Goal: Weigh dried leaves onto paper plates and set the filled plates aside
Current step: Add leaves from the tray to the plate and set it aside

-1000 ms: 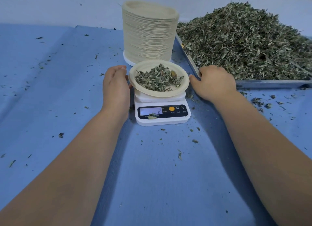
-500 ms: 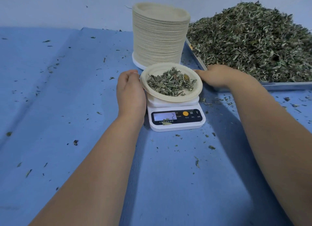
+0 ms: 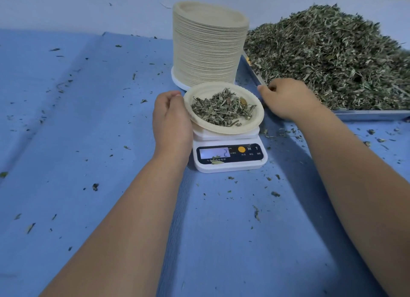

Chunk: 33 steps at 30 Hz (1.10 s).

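A paper plate (image 3: 257, 106) with a small heap of dried leaves (image 3: 221, 110) sits on a white digital scale (image 3: 230, 163) whose display reads 2. My left hand (image 3: 172, 121) grips the plate's left rim, thumb on top and fingers hidden below. The plate looks slightly tilted, left side up. My right hand (image 3: 288, 99) is at the near left corner of the metal tray (image 3: 372, 115), fingers curled, pinching a small bit of leaf at its tips. A big pile of dried leaves (image 3: 332, 59) fills the tray.
A tall stack of paper plates (image 3: 208, 46) stands just behind the scale. The blue cloth (image 3: 88, 130) covers the table and carries scattered leaf crumbs, most of them around the scale and in front of the tray.
My right hand moved from the cloth beside the scale up to the tray's corner. My left hand closed in on the plate's left rim. The view shifted so everything sits further right.
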Tool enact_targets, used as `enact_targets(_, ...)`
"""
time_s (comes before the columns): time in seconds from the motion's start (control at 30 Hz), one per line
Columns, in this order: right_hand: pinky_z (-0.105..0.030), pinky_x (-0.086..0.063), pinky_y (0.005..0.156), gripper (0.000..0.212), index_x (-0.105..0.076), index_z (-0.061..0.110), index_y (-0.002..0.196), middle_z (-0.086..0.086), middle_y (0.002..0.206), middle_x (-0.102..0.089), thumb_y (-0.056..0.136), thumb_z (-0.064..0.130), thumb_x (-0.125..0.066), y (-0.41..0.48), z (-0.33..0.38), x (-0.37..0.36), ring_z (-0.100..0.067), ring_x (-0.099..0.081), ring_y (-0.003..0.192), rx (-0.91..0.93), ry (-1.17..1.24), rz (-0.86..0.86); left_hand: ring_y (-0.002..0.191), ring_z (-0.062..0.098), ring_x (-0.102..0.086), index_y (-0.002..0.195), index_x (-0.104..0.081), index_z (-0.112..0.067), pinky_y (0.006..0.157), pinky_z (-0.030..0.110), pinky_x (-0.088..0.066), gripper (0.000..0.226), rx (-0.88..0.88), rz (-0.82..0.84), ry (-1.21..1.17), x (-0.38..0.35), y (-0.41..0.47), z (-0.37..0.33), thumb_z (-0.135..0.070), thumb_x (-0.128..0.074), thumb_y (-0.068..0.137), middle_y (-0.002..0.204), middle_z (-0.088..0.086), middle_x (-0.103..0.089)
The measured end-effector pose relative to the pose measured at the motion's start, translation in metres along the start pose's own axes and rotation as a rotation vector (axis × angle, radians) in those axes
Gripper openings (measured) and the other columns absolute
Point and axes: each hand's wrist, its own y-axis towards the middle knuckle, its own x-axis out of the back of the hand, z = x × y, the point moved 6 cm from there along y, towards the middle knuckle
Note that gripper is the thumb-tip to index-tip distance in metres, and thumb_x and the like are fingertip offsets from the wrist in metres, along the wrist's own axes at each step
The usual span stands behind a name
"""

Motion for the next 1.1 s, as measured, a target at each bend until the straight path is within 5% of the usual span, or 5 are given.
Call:
enact_targets(0.2, -0.058, -0.016, 0.120, 0.084, -0.036, 0.023, 0.154, -0.012, 0.167, -0.011, 0.092, 0.079, -0.022, 0.019, 0.000, -0.010, -0.036, -0.007, 0.154, -0.079, 0.028, 0.255, 0.109, 0.014, -0.066, 0.102, -0.065, -0.029, 0.104, 0.047, -0.052, 0.031, -0.008, -0.009, 0.020, 0.001, -0.002, 0.000, -0.039, -0.047, 0.079, 0.108, -0.009, -0.069)
enact_targets(0.53, -0.043, -0.039, 0.095, 0.093, -0.052, 0.009, 0.143, -0.018, 0.150, -0.048, 0.093, 0.079, -0.019, 0.016, -0.003, -0.006, -0.039, -0.049, 0.130, -0.064, -0.044, 0.319, 0.109, 0.016, -0.067, 0.097, -0.066, -0.032, 0.103, 0.050, -0.053, 0.026, -0.001, -0.010, 0.014, 0.003, -0.005, -0.002, -0.037, -0.049, 0.078, 0.110, -0.008, -0.069)
enact_targets(0.77, -0.026, -0.042, 0.052, 0.061, -0.075, 0.018, 0.083, -0.005, 0.061, -0.063, 0.087, 0.069, -0.043, -0.007, -0.010, 0.033, -0.025, -0.055, 0.055, -0.006, -0.143, -0.092, 0.107, 0.015, -0.067, 0.097, -0.067, -0.031, 0.103, 0.049, -0.053, 0.025, 0.001, -0.011, 0.009, 0.003, -0.004, -0.001, -0.035, -0.050, 0.079, 0.106, -0.008, -0.069)
enact_targets(0.97, -0.043, -0.049, 0.080, 0.074, -0.058, 0.020, 0.123, -0.010, 0.118, -0.064, 0.093, 0.079, -0.025, -0.018, -0.001, 0.000, -0.032, -0.058, 0.100, 0.028, -0.118, 0.213, 0.106, 0.013, -0.066, 0.097, -0.067, -0.031, 0.103, 0.048, -0.053, 0.022, -0.005, -0.015, 0.011, 0.004, -0.004, -0.002, -0.033, -0.050, 0.082, 0.104, -0.010, -0.068)
enact_targets(1.1, -0.033, -0.037, 0.057, 0.064, -0.053, 0.016, 0.083, -0.008, 0.082, -0.061, 0.096, 0.074, -0.028, -0.018, -0.003, 0.001, -0.024, -0.055, 0.073, 0.011, -0.061, 0.119, 0.107, 0.013, -0.066, 0.097, -0.066, -0.032, 0.102, 0.048, -0.054, 0.026, 0.000, -0.009, 0.025, 0.003, -0.004, -0.001, -0.036, -0.048, 0.079, 0.106, -0.010, -0.069)
